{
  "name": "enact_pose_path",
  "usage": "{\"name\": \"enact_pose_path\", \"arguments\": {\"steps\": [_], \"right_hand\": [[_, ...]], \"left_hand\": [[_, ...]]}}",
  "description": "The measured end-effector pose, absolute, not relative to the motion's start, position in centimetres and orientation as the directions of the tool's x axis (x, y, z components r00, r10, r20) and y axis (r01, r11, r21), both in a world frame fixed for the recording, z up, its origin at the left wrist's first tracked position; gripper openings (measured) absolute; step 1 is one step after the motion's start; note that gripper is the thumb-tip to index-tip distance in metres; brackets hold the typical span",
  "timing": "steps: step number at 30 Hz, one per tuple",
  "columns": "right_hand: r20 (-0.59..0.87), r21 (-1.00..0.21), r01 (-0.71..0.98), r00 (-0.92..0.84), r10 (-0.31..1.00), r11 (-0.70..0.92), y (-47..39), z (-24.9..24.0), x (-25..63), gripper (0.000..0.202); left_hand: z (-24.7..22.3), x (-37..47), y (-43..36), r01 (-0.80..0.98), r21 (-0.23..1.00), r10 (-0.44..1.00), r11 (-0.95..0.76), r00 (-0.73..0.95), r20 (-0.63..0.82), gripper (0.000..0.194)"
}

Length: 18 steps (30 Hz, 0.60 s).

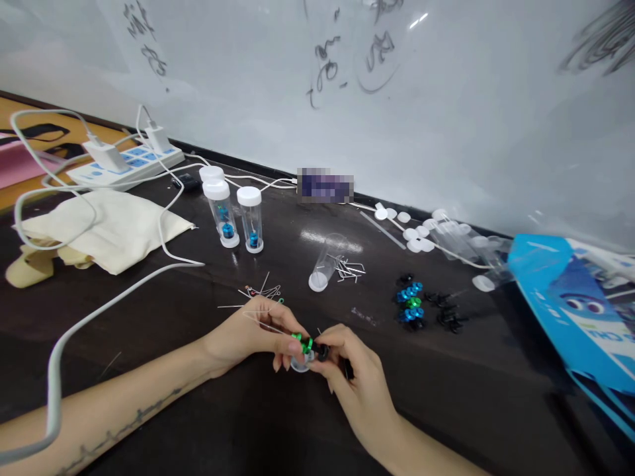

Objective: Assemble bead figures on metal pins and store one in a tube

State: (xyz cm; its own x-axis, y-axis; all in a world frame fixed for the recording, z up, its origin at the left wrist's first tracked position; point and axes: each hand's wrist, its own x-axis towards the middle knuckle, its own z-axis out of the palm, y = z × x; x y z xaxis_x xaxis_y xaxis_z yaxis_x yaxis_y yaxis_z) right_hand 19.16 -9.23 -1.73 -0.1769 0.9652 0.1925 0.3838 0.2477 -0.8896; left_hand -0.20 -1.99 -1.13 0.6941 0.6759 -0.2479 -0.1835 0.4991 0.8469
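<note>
Green part: a small bright green part (309, 344) is between the two hands, at the fingertips of the left hand (265, 327), which grips it between thumb and fingers. A thin wire (265, 324) slants out across that hand.

Black part: a small dark round part (323, 352) is at the fingertips of the right hand (360, 377), gripped between thumb and finger.

Line between them: the black part lies immediately to the right of the green one, the pair forming a short row running left to right and dipping slightly rightward. The left hand is nearer the green end, the right hand the black end. Fingers hide the join, so whether the two are fixed together is unclear.

Clear piece: a round transparent piece (301, 365) shows just below the green part.

Dark surface: beyond the hands on the surface (223, 423) are loose wires (262, 291), an open clear tube (318, 282) beside bent metal pins (350, 269), and, to the right, blue and green parts (413, 302) near black parts (450, 319).

White-capped tubes: clear tubes (224, 221) stand upright at back left, blue parts inside.

Blue package: at right, the package (543, 277) has a cartoon face and large white letters; "CH" is readable, the rest cut off.

Whiteboard: black handwriting on the whiteboard (238, 79), not legible.
</note>
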Motion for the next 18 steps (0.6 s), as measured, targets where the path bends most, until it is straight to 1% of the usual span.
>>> {"name": "enact_pose_path", "arguments": {"steps": [1, 3, 7, 8, 11, 12, 14, 17, 18], "right_hand": [[0.207, -0.890, 0.378, -0.164, 0.964, 0.256, -9.26, -1.80, 19.16, 0.007], [0.207, -0.891, 0.377, -0.161, 0.965, 0.253, -9.35, -1.83, 19.21, 0.010], [0.154, -0.886, 0.401, -0.215, 0.965, 0.231, -9.45, -1.68, 19.28, 0.025], [0.160, -0.884, 0.405, -0.210, 0.964, 0.235, -9.44, -1.70, 19.26, 0.023], [0.214, -0.883, 0.391, -0.158, 0.964, 0.260, -9.37, -1.91, 19.17, 0.007], [0.227, -0.885, 0.383, -0.146, 0.963, 0.267, -9.35, -1.96, 19.16, 0.006], [0.216, -0.889, 0.377, -0.151, 0.965, 0.259, -9.34, -1.92, 19.17, 0.010], [0.163, -0.895, 0.383, -0.201, 0.966, 0.231, -9.35, -1.71, 19.21, 0.021], [0.157, -0.893, 0.389, -0.208, 0.966, 0.229, -9.35, -1.68, 19.20, 0.021]], "left_hand": [[-1.17, -0.20, -1.97, -0.187, 0.847, 0.679, 0.497, 0.692, -0.246, 0.012], [-1.22, -0.20, -1.98, -0.189, 0.846, 0.679, 0.499, 0.692, -0.246, 0.013], [-1.18, -0.17, -2.06, -0.177, 0.841, 0.663, 0.512, 0.703, -0.256, 0.012], [-1.17, -0.16, -2.05, -0.176, 0.841, 0.664, 0.512, 0.702, -0.257, 0.012], [-1.15, -0.17, -2.02, -0.181, 0.844, 0.680, 0.505, 0.686, -0.260, 0.013], [-1.14, -0.17, -2.02, -0.180, 0.845, 0.684, 0.504, 0.681, -0.262, 0.012], [-1.10, -0.16, -2.05, -0.180, 0.844, 0.684, 0.505, 0.680, -0.264, 0.012], [-1.09, -0.16, -2.12, -0.179, 0.840, 0.673, 0.512, 0.691, -0.263, 0.012], [-1.11, -0.16, -2.11, -0.180, 0.840, 0.672, 0.513, 0.692, -0.262, 0.012]]}}
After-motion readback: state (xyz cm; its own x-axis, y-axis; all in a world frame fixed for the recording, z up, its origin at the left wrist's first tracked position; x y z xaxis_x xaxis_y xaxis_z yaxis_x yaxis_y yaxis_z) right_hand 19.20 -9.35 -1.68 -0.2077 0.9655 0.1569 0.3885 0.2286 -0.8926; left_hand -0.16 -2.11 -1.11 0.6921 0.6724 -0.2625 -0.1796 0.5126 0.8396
